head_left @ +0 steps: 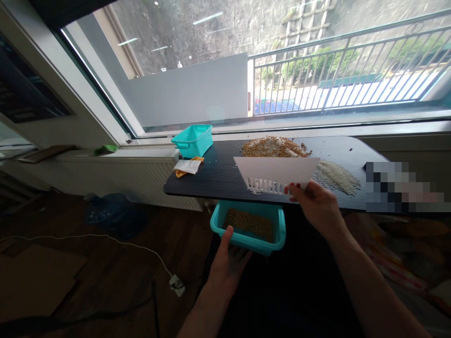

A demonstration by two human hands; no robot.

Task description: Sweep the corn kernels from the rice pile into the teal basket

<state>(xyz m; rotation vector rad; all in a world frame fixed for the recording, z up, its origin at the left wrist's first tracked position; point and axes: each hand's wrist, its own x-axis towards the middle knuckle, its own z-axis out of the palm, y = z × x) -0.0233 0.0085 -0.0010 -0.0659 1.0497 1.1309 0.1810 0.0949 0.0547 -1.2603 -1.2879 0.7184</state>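
My left hand (227, 263) grips the near side of a turquoise plastic basin (216, 224), thumb over the rim and fingers underneath. Small round tan beans (248, 223) cover much of its bottom. The basin is held just below the table's front edge. Pinched in my right hand (319, 202) is a white flat card (276, 168) with a row of slots along its lower edge, held over the table. Behind the card lies a heap of mixed beans and white grains (269, 146). Right of it spreads a pile of white rice-like grains (338, 177).
A second turquoise basin (193, 141) stands at the dark table's (211, 180) back left, near a crumpled white and orange packet (188, 166). A radiator (141, 171) adjoins the table. On the floor are a blue water jug (114, 213) and a power strip (176, 285) with its cord.
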